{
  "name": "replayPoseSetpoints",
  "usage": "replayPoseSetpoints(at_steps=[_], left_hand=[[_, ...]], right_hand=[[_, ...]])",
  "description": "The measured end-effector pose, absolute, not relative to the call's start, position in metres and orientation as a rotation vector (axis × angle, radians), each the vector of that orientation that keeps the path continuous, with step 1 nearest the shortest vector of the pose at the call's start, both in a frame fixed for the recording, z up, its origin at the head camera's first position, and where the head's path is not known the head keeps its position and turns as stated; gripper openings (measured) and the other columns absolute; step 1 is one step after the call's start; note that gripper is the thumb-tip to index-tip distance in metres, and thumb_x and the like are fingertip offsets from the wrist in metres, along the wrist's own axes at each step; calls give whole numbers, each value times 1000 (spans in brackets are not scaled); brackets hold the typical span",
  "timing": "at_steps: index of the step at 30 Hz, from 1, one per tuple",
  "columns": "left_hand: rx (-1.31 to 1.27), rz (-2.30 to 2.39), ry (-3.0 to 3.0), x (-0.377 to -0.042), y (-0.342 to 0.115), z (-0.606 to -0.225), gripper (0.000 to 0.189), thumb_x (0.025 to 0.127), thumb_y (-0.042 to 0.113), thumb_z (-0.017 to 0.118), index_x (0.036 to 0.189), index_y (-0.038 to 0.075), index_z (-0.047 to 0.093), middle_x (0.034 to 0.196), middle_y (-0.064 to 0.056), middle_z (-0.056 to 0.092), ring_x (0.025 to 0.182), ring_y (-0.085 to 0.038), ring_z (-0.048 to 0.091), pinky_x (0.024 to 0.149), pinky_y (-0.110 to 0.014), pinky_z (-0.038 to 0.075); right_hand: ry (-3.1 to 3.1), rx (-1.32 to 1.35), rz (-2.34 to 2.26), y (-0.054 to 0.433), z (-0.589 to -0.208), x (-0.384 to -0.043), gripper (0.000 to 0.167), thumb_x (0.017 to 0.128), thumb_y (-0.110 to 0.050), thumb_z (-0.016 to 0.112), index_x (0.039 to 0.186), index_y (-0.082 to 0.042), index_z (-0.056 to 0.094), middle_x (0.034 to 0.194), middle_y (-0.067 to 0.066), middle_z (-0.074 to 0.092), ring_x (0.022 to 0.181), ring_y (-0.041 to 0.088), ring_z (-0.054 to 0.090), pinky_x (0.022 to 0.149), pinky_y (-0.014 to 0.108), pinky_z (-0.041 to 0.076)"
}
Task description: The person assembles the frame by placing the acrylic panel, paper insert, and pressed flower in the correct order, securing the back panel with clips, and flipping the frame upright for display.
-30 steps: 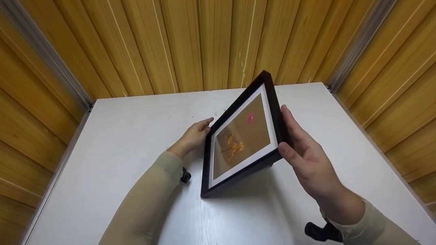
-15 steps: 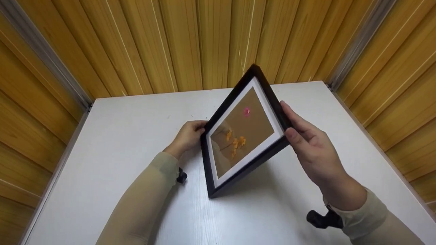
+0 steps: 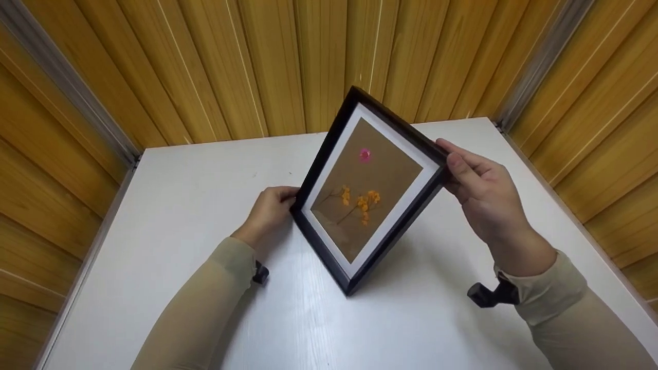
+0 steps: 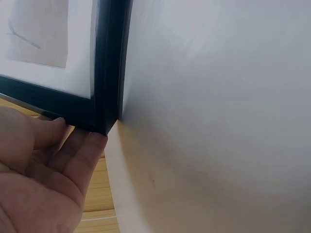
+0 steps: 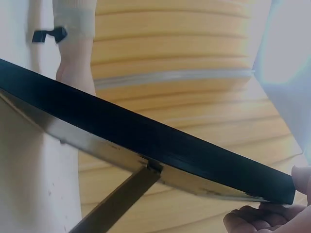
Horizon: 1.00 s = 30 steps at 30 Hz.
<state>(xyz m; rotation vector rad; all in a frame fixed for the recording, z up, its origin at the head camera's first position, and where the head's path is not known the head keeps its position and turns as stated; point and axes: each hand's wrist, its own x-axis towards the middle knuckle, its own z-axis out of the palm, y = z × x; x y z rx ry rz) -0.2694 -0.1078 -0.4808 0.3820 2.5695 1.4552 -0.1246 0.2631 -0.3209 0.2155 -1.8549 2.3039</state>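
A black picture frame point(image 3: 396, 241) with a white mat is held tilted, cornerwise, over the white table in the head view. Behind its front are orange flowers point(image 3: 364, 203) and a pink flower point(image 3: 365, 154) on brown. My left hand point(image 3: 267, 213) pinches the left corner, thumb and fingers on the edge. At the upper right corner, my right hand point(image 3: 491, 205) grips with the thumb in front and fingers behind. The right wrist view shows a stand leg point(image 5: 119, 201) sticking out from the back. Whether the lowest corner touches the table, I cannot tell.
The white table point(image 3: 169, 205) reaches back to yellow wood-look panels point(image 3: 216, 67), with similar panels at both sides. Grey metal posts point(image 3: 540, 61) stand at the back corners. Small dark specks lie on the tabletop. A black wrist mount point(image 3: 493, 295) sits on each sleeve.
The frame has turned anticlockwise in the head view, showing more of its front. My right hand has risen with its corner, while my left hand has shifted slightly left and down.
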Motion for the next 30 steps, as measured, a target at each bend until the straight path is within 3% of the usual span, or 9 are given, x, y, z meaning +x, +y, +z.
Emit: replayPoseSetpoints(at_steps=[5, 12, 19, 30], left_hand=[[346, 1453, 2549, -261, -113, -481, 35, 113, -2, 58, 144, -2, 75, 144, -19, 78, 143, -34, 70, 122, -47, 58], [314, 1506, 2472, -256, -118, -480, 36, 113, -4, 59, 147, -4, 72, 146, -22, 76, 133, -32, 75, 107, -40, 67], [318, 1458, 2478, -247, -121, -478, 36, 113, -1, 63, 147, 0, 71, 148, -17, 74, 133, -28, 74, 109, -38, 65], [299, 1519, 2406, -235, -125, -476, 36, 112, -2, 64, 147, -1, 69, 148, -19, 72, 133, -31, 75, 107, -39, 67]], right_hand=[[-1910, 167, 2247, 269, -318, -142, 36, 116, -16, 64, 146, 2, 73, 131, 4, 85, 118, 14, 82, 105, 28, 66], [-1930, 150, 2278, 280, -310, -165, 25, 113, -22, 70, 130, -8, 82, 122, 3, 87, 111, 14, 84, 102, 28, 68], [-1877, 93, 2364, 288, -305, -186, 25, 106, -19, 78, 124, -3, 83, 117, 6, 87, 108, 15, 85, 100, 27, 68], [-2013, -106, 2257, 290, -290, -221, 21, 102, -23, 85, 114, -6, 85, 104, 0, 86, 97, 14, 82, 92, 24, 69]])
